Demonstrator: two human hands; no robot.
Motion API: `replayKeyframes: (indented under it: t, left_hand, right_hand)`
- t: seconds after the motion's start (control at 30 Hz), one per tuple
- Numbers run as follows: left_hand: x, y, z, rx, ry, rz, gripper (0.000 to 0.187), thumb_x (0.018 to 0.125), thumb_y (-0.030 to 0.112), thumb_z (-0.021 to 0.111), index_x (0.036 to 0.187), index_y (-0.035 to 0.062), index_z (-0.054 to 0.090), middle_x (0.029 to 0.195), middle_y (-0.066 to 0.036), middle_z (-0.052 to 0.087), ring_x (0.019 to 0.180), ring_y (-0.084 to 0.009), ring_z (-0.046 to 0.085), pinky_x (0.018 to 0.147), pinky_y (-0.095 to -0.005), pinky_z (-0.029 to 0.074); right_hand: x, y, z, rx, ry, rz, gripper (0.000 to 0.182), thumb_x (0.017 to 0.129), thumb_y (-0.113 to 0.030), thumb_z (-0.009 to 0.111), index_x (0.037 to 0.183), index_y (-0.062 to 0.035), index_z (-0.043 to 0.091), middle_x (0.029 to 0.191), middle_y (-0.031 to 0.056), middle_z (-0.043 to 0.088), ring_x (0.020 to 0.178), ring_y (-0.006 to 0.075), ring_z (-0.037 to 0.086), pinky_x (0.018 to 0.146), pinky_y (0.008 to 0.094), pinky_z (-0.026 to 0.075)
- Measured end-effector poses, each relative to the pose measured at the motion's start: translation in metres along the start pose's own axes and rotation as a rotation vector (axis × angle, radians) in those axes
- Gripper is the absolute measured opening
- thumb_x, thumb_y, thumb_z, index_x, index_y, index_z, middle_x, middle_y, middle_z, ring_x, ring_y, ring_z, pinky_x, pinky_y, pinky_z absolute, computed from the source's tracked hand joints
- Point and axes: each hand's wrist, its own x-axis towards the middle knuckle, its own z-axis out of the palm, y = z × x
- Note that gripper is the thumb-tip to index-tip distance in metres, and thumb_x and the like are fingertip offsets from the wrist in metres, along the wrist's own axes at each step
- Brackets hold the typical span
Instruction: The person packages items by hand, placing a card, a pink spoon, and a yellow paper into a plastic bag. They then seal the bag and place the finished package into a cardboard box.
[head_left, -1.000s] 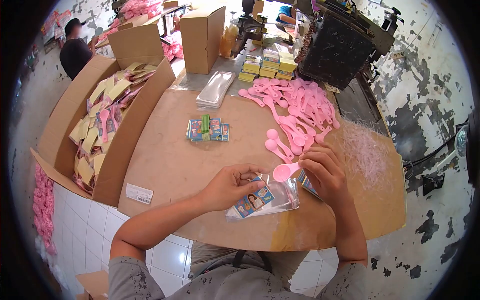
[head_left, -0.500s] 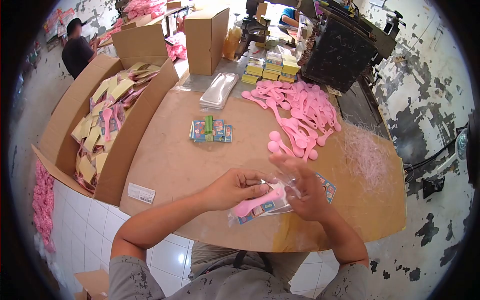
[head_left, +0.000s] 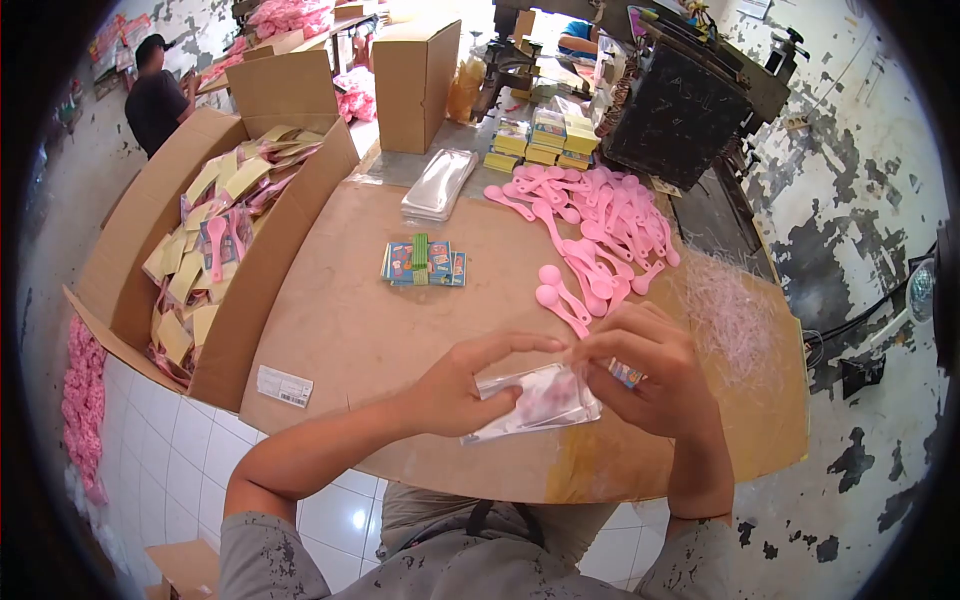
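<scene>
A clear plastic bag (head_left: 535, 402) lies on the cardboard-covered table below my hands, its contents blurred pinkish. My left hand (head_left: 480, 385) arches over the bag's left part, thumb and index finger apart. My right hand (head_left: 650, 370) is at the bag's right end, with thumb and fingers pinched together near its upper edge; what they pinch is too small to make out. Part of a printed card (head_left: 626, 373) shows beneath the right hand. Beyond lie a pile of pink spoons (head_left: 605, 225) and a banded stack of cards (head_left: 422, 262).
An open carton (head_left: 262, 310) of packed bags stands left. Clear bags (head_left: 440, 184), yellow-edged card stacks (head_left: 548, 128), an upright box (head_left: 412, 90) and a black machine (head_left: 678, 110) are at the back. Plastic shreds (head_left: 735, 310) lie right. A person (head_left: 155, 100) stands back left.
The pink spoon and blue card seen in the bag before are now covered by a whitish, blurred surface. My left fingers have spread apart; my right fingers have closed into a pinch.
</scene>
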Motion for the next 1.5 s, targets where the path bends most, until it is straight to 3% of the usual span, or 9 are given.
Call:
replayKeyframes:
  t: [0.27, 0.57, 0.87, 0.97, 1.1, 1.23, 1.3, 1.37, 1.5]
  left_hand:
    - [-0.006, -0.008, 0.013, -0.085, 0.074, -0.062, 0.042, 0.102, 0.005, 0.066, 0.142, 0.0023, 0.058, 0.135, -0.013, 0.069, 0.113, -0.0206, 0.073, 0.097, -0.0344, 0.059]
    - [-0.009, -0.001, 0.018, -0.095, 0.149, -0.178, 0.048, 0.103, 0.004, 0.064, 0.148, -0.0021, 0.049, 0.1, -0.009, 0.08, 0.086, -0.0147, 0.076, 0.075, -0.0273, 0.059]
    - [-0.006, 0.004, 0.016, 0.246, 0.044, -0.151, 0.052, 0.1, 0.007, 0.067, 0.149, -0.0004, 0.051, 0.092, -0.013, 0.08, 0.073, -0.0121, 0.074, 0.062, -0.0299, 0.059]
    - [-0.005, 0.007, 0.013, 0.126, 0.027, -0.248, 0.05, 0.103, 0.009, 0.064, 0.151, 0.0022, 0.05, 0.098, -0.012, 0.081, 0.08, -0.0116, 0.074, 0.069, -0.0288, 0.06]
    - [-0.002, 0.002, 0.009, -0.297, 0.052, -0.392, 0.048, 0.107, 0.01, 0.06, 0.153, 0.0042, 0.048, 0.111, -0.012, 0.08, 0.1, -0.0099, 0.072, 0.088, -0.0277, 0.058]
    - [-0.002, 0.004, 0.005, -0.322, 0.026, -0.425, 0.046, 0.109, 0.01, 0.058, 0.152, 0.0009, 0.047, 0.118, -0.013, 0.077, 0.112, -0.0106, 0.068, 0.098, -0.0289, 0.054]
    - [-0.001, 0.003, 0.009, -0.372, 0.053, -0.433, 0.043, 0.109, 0.011, 0.058, 0.149, -0.0022, 0.049, 0.119, -0.014, 0.077, 0.112, -0.0126, 0.069, 0.099, -0.03, 0.055]
    - [-0.003, -0.005, 0.012, -0.387, 0.069, -0.439, 0.039, 0.109, 0.011, 0.059, 0.144, -0.0044, 0.053, 0.122, -0.015, 0.075, 0.113, -0.0149, 0.069, 0.1, -0.0311, 0.055]
    - [-0.002, -0.015, 0.012, -0.419, 0.086, -0.472, 0.033, 0.108, 0.013, 0.061, 0.135, -0.0066, 0.06, 0.124, -0.015, 0.073, 0.115, -0.0183, 0.07, 0.102, -0.033, 0.056]
  right_hand:
    - [-0.001, -0.003, 0.02, 0.181, 0.067, 0.206, 0.019, 0.086, -0.002, 0.08, 0.104, -0.0033, 0.076, 0.081, 0.0041, 0.071, 0.067, 0.0119, 0.065, 0.059, 0.0271, 0.048]
    - [0.004, 0.005, 0.047, -0.429, 0.264, -0.134, 0.025, 0.079, -0.004, 0.08, 0.103, -0.0096, 0.074, 0.115, 0.0044, 0.069, 0.11, 0.0233, 0.065, 0.091, 0.0382, 0.047]
    - [0.009, 0.019, 0.057, -0.633, 0.152, -0.107, 0.024, 0.076, -0.009, 0.073, 0.099, -0.0057, 0.066, 0.103, 0.0072, 0.063, 0.11, 0.0244, 0.061, 0.092, 0.0402, 0.045]
    - [0.004, 0.035, 0.032, -0.322, 0.339, 0.074, 0.014, 0.083, -0.005, 0.07, 0.094, -0.0058, 0.062, 0.096, 0.0073, 0.061, 0.101, 0.021, 0.062, 0.086, 0.0391, 0.046]
    - [-0.057, 0.054, -0.029, 0.781, 0.001, 0.527, 0.009, 0.093, -0.004, 0.066, 0.09, -0.0021, 0.058, 0.075, 0.0039, 0.059, 0.067, 0.0108, 0.06, 0.061, 0.0281, 0.048]
    - [-0.156, 0.148, -0.09, 1.422, 0.199, 0.151, 0.009, 0.094, -0.003, 0.064, 0.102, 0.0011, 0.064, 0.082, 0.0096, 0.069, 0.074, 0.0141, 0.07, 0.068, 0.0284, 0.055]
    - [-0.156, 0.159, -0.098, 0.705, 0.342, 0.642, 0.022, 0.092, 0.001, 0.062, 0.114, 0.0016, 0.065, 0.099, 0.0141, 0.072, 0.092, 0.0211, 0.072, 0.084, 0.0343, 0.056]
    - [-0.225, 0.22, -0.094, -0.567, 0.173, 0.828, 0.042, 0.09, 0.008, 0.058, 0.13, -0.0002, 0.064, 0.129, 0.0169, 0.068, 0.126, 0.0325, 0.063, 0.112, 0.0411, 0.046]
    - [-0.175, 0.152, -0.085, -0.585, 0.339, 0.686, 0.05, 0.089, 0.01, 0.056, 0.137, -0.0008, 0.06, 0.14, 0.0191, 0.062, 0.135, 0.0383, 0.055, 0.117, 0.0437, 0.04]
